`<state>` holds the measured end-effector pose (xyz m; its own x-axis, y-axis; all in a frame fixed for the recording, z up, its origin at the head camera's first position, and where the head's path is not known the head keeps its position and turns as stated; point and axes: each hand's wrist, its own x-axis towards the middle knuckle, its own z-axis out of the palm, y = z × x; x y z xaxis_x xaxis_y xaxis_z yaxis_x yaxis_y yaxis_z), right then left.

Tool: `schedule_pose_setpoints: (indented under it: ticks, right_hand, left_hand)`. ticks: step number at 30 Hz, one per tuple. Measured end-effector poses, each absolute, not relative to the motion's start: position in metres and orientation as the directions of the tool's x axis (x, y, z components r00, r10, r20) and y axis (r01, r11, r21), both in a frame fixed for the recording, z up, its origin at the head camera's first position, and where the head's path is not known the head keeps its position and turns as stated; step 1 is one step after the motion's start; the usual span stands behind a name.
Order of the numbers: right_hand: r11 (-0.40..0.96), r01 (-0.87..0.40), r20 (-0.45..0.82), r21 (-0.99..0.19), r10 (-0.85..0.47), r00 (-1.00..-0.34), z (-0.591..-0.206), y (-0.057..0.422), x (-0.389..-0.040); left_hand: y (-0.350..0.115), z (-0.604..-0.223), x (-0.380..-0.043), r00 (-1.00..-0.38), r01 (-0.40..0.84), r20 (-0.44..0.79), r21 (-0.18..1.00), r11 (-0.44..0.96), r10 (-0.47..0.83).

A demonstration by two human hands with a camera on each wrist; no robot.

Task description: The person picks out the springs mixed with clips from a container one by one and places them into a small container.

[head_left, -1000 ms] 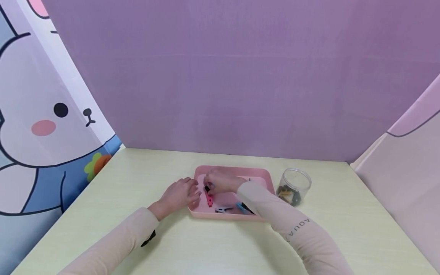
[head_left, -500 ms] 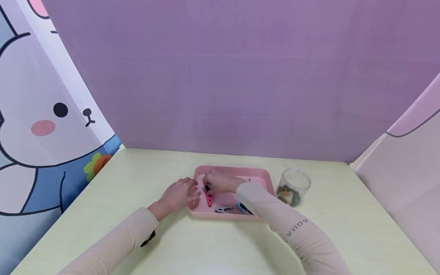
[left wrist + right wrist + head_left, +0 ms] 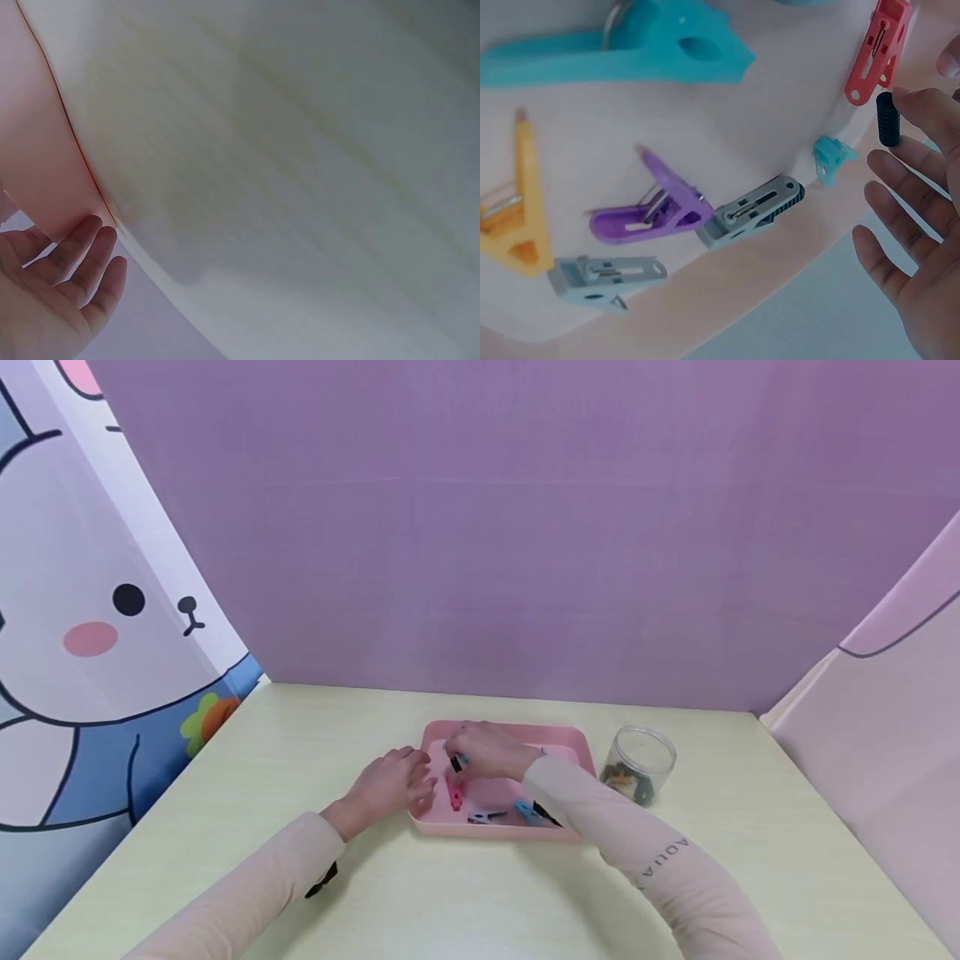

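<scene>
My right hand (image 3: 487, 750) is over the left part of the pink tray (image 3: 510, 832). Between thumb and fingertip it pinches a small black ribbed cylinder (image 3: 889, 118); the other fingers spread out, relaxed. Just beside the cylinder lies a pinkish-red clothespin (image 3: 877, 52), which shows bright pink in the head view. A small teal clip (image 3: 831, 157) sits near the fingertips. At the tray's left rim is my left hand (image 3: 386, 781), its bent, loose fingertips touching the outer wall in the left wrist view. The left thumb is mostly hidden there.
Purple (image 3: 656, 202), grey (image 3: 607, 277), yellow (image 3: 521, 217) and large teal (image 3: 630, 49) clothespins lie in the tray. One more grey clothespin (image 3: 750, 210) overlaps another black ribbed piece. Right of the tray stands a clear jar (image 3: 641, 764) with dark and yellow pieces inside.
My right hand has risen slightly with the black cylinder, which now shows farther from the pink clothespin. The left hand stays at the tray's rim.
</scene>
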<state>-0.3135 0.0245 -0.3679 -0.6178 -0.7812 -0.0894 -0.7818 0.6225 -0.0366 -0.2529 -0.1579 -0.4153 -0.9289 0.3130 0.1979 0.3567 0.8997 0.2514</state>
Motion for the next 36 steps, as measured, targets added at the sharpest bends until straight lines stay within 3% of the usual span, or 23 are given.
schedule_pose_setpoints:
  ticks: [5,13,21,36]
  right_hand:
    - [0.632,-0.775,-0.094,-0.010,-0.772,-0.629,-0.361,0.033,-0.307]
    - [0.618,-0.784,-0.080,-0.061,-0.786,-0.613,-0.348,0.058,-0.298]
    - [0.678,-0.734,-0.084,-0.044,-0.735,-0.673,-0.344,0.084,-0.292]
    - [0.730,-0.681,0.078,-0.058,-0.677,-0.732,-0.334,0.140,-0.288]
  left_hand:
    - [-0.158,-0.416,-0.253,-0.930,0.354,0.197,0.256,0.900,0.309]
    - [-0.158,-0.415,-0.252,-0.931,0.351,0.202,0.260,0.900,0.305]
    - [-0.157,-0.416,-0.252,-0.929,0.355,0.204,0.255,0.899,0.309]
    - [-0.159,-0.413,-0.250,-0.921,0.374,0.209,0.245,0.895,0.327]
